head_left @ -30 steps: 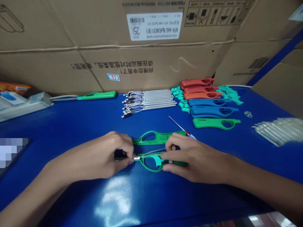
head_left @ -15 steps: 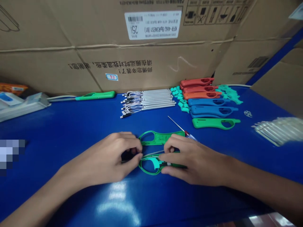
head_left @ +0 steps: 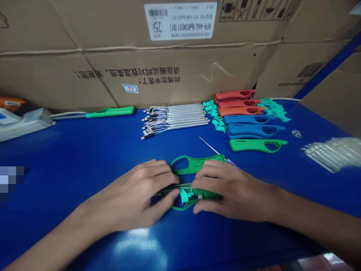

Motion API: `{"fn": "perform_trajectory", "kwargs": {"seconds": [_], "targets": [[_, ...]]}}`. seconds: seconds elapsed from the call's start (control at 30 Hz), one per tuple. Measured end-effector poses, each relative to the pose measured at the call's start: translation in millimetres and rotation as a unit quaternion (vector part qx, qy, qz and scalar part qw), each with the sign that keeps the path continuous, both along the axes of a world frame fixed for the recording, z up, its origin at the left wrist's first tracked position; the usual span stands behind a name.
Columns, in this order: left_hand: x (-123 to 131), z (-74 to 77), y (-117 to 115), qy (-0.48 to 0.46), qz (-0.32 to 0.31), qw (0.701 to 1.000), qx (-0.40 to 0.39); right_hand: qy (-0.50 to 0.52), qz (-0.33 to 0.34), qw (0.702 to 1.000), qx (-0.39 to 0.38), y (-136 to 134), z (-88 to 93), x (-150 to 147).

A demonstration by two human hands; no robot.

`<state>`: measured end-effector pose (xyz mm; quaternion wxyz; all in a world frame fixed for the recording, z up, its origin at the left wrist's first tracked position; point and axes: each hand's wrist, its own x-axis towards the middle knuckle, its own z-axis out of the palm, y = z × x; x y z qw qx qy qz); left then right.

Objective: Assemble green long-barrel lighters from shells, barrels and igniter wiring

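Observation:
A green lighter casing half (head_left: 211, 193) lies hollow side up between my hands. Inside sit a teal trigger (head_left: 184, 196), a small black connector (head_left: 194, 197) and a thin white wire (head_left: 186, 187). My left hand (head_left: 149, 188) is closed on the casing's looped left end, where a thin rod shows partly beneath the fingers. My right hand (head_left: 227, 190) grips the right end, thumb below and fingers above. Just beyond lies a second green casing half (head_left: 194, 164), its right part touched or overlapped by my right hand. A screwdriver (head_left: 209, 145) rests behind it, its handle partly hidden.
Several silver rods with wires (head_left: 186, 116) lie at the back, beside teal rings (head_left: 217, 121), teal triggers (head_left: 275, 109) and red, orange, blue (head_left: 249, 130) and green casings. An assembled green lighter (head_left: 113, 111) and power strip (head_left: 31, 122) are left. A cardboard box (head_left: 197, 71) walls the back.
My left hand has shifted right and now covers more of the casing's loop. The wire, stretched straight between my hands before, now lies curved inside the casing.

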<state>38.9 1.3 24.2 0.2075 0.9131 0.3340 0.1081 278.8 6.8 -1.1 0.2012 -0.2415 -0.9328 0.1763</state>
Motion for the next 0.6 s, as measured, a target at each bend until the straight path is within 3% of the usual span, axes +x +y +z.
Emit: {"fn": "perform_trajectory", "kwargs": {"seconds": [0.6], "targets": [[-1.5, 0.0, -1.2, -0.018, 0.007, 0.999, -0.035, -0.017, 0.039, 0.999, 0.022, -3.2, 9.2, 1.9]]}}
